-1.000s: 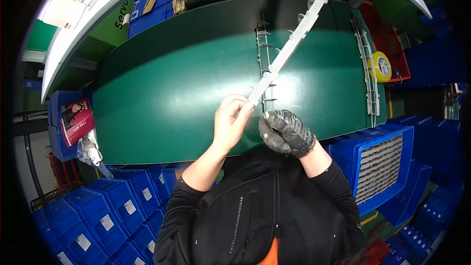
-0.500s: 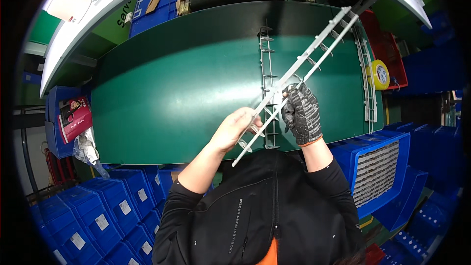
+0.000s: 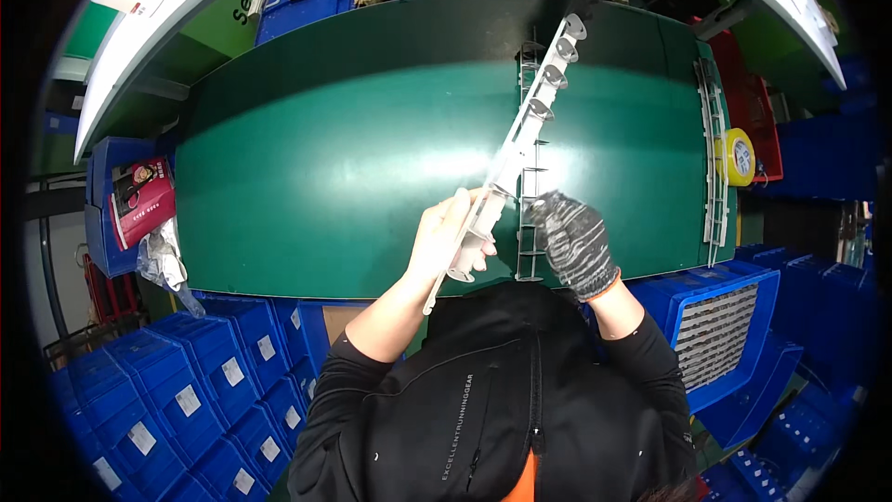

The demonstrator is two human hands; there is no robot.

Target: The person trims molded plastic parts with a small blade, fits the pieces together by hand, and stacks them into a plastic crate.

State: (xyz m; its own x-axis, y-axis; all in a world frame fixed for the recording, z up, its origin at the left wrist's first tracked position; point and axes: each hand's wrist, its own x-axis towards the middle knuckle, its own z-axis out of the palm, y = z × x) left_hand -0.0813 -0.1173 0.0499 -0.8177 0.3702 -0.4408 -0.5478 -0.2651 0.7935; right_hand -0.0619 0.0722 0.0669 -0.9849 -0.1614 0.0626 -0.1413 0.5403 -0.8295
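White and narrow, a ladder-like strip with rounded grey fins (image 3: 513,163) sits in my bare left hand (image 3: 440,237), which clasps its lower end near the frame's centre, fingertips showing past its right edge. It slants from there toward the upper right, over the smooth green table (image 3: 325,177). My right hand in a grey-black knitted glove (image 3: 574,244) is curled just right of the strip; whether it pinches anything, I cannot tell.

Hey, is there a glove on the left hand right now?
No, the left hand holding the pale strip is bare; the grey patterned glove is on the right hand.
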